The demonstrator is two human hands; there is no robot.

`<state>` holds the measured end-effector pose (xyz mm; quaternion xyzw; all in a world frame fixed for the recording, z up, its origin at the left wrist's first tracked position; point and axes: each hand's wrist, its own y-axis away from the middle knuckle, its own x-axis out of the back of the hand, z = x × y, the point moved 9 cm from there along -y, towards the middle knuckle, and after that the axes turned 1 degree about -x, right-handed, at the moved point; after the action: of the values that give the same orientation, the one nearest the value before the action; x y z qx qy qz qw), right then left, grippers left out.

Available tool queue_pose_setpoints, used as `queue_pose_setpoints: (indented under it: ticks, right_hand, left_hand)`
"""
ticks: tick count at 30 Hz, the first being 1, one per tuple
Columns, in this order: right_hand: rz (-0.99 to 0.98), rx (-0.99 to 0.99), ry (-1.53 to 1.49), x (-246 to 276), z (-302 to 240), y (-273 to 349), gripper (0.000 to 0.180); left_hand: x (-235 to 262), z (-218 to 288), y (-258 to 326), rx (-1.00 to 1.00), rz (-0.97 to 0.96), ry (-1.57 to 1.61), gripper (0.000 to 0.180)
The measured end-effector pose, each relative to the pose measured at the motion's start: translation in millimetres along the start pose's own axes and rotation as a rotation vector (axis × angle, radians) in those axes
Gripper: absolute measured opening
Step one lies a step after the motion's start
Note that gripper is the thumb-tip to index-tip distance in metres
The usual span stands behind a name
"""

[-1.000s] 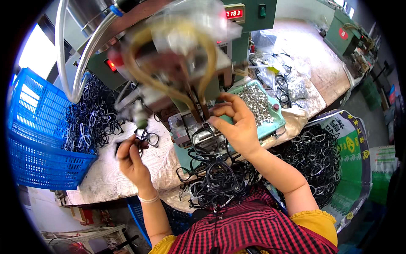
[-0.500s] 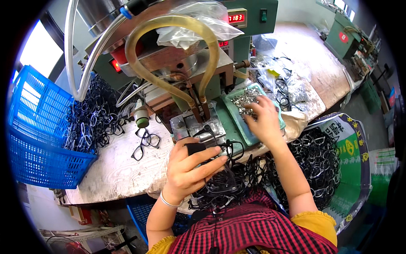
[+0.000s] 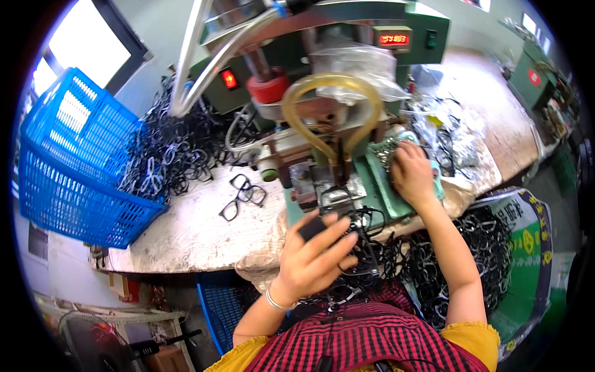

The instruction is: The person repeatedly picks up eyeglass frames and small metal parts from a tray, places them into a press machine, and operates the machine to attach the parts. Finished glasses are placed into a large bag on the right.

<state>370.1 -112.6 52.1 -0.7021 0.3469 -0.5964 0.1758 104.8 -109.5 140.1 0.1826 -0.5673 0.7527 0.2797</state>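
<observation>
My left hand (image 3: 316,257) is at the front of the bench machine, its fingers curved round a black eyeglass frame (image 3: 367,255) that the hand partly hides. A black finger pad (image 3: 312,229) shows by its thumb and forefinger. Just above the fingertips is the machine's metal fixture (image 3: 304,183), below two brown rods fed by a yellowish tube (image 3: 291,105). To the right, my right hand (image 3: 414,177) reaches into a pale green tray (image 3: 395,208) of small shiny metal parts (image 3: 385,152). Its fingers are bent and drawn together; whatever they pinch is hidden.
A blue basket (image 3: 93,192) leans at the left beside a heap of dark eyeglass frames (image 3: 180,149). Two loose frames (image 3: 243,195) lie on the bench. A big sack (image 3: 520,248) full of frames stands at my right. Plastic bags (image 3: 462,133) lie behind the tray.
My view has shifted, so the machine sits further right. The right hand's spread fingers have come together and down among the metal parts. My left hand stays near the fixture with the frame.
</observation>
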Motion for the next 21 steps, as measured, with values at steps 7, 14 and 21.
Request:
queue_pose_setpoints:
  ticks: [7, 14, 21]
  right_hand:
    - [0.236, -0.283, -0.316, 47, 16, 25, 0.009]
    - [0.163, -0.46, -0.574, 17, 13, 18, 0.014]
    - [0.237, -0.483, -0.223, 73, 42, 86, 0.013]
  left_hand:
    - [125, -79, 51, 0.415, 0.574, -0.432, 0.011]
    - [69, -234, 97, 0.673, -0.06, -0.873, 0.02]
    - [66, -252, 162, 0.865, 0.133, -0.472, 0.011]
